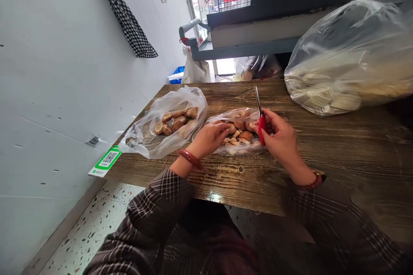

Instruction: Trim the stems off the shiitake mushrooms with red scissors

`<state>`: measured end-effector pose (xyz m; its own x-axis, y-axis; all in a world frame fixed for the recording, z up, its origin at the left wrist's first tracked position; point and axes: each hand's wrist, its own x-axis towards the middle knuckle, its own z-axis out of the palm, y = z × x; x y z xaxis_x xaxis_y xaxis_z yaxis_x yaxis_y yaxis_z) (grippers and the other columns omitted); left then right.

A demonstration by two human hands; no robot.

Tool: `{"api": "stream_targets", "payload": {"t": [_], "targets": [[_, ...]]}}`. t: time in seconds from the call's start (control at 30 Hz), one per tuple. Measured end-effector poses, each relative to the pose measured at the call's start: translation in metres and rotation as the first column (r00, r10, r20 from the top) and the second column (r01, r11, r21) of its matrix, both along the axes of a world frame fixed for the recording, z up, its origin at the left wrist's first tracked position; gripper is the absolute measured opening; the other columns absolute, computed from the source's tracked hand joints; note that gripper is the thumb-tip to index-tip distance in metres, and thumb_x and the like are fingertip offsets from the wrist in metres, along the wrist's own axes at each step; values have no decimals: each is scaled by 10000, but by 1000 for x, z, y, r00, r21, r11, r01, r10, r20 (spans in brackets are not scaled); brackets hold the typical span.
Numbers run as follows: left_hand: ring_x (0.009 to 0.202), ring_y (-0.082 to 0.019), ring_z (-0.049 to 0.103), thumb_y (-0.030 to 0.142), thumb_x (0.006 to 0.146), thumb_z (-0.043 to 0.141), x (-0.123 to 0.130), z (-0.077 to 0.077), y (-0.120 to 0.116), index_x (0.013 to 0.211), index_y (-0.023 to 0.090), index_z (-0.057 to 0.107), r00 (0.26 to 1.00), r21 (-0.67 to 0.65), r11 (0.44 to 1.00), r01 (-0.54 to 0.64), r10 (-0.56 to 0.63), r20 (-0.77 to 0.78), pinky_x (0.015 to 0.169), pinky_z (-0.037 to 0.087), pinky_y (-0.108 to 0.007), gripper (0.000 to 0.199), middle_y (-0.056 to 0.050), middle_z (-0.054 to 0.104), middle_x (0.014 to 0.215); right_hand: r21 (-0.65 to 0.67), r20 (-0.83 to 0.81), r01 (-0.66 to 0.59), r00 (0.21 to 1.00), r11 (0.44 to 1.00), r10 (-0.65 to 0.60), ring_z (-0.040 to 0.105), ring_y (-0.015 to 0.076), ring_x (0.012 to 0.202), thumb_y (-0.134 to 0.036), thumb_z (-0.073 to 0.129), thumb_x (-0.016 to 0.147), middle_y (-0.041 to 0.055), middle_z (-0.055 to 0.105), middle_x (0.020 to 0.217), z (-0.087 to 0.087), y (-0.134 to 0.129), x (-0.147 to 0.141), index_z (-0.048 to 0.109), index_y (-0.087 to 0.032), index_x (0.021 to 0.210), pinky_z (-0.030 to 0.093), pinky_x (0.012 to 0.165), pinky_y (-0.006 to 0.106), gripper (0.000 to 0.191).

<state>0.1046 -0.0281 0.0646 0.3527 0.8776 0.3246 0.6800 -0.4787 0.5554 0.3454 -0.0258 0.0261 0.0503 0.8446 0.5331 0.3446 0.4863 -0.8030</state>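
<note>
Red-handled scissors [262, 128] are in my right hand [281, 137], their metal blades pointing up and away. My left hand [210, 138] is at the left edge of a clear plastic bag [237, 150] of brown mushrooms [246, 135] and pale stem pieces. Its fingers are bent together over the mushrooms, and whatever they pinch is hidden. To the left lies a second, open plastic bag [145, 137] with several whole mushrooms [178, 123] in it.
A large clear bag [338, 68] of pale contents stands at the right back of the wooden table [226, 187]. A green QR-code card [108, 160] lies at the left corner by the white wall. Behind the table is a grey metal frame [245, 51].
</note>
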Motion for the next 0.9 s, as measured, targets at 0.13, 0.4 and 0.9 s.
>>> {"api": "stream_targets", "payload": {"t": [0.13,0.4,0.9], "targets": [[1072,-308,682,190,886,648,10,-17,22,1045,183,764,978,66,996,-53,65,-197,1035,512,-500,197,-148,760,1113,-12,18,-36,999,999,36,756,232,962,-339,690,886,65,784,1152,-1,1,0,642,-272,1393,628,890,428,514],[1078,-330,679,312,907,709,8,-39,32,981,179,764,958,136,985,-102,134,-255,1018,499,-515,162,-167,751,1130,-40,36,-27,999,999,28,760,236,938,-348,689,885,56,799,1109,2,-2,-1,657,-272,1376,630,881,435,498],[853,-229,621,184,835,722,10,-41,20,931,189,643,996,-54,995,-89,89,-3,802,490,-354,124,-57,673,913,-41,124,-69,990,997,74,772,246,900,-360,716,891,64,808,1084,3,-7,-2,674,-260,1360,650,817,411,481]]}}
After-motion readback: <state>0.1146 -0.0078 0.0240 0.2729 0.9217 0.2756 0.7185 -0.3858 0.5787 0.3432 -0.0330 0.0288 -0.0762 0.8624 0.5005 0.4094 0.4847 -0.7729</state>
